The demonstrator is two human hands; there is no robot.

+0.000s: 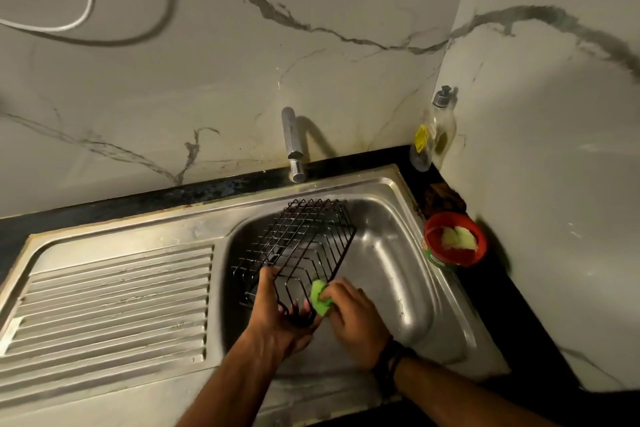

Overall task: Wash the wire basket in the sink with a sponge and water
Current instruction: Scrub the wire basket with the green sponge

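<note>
A black wire basket [304, 236] is held tilted over the steel sink bowl [398, 274]. My left hand [282, 314] grips the basket's near end, fingers curled through the wires. My right hand [356, 319] holds a green sponge [320, 298] and presses it against the basket's near right corner. The tap [292, 146] stands at the back of the sink; no water is visibly running from it.
A ribbed steel drainboard [110, 302] lies left of the bowl. On the black counter at the right stand a red tub of dish soap [453, 241] and a clear pump bottle [433, 133] in the corner. Marble walls close in behind and to the right.
</note>
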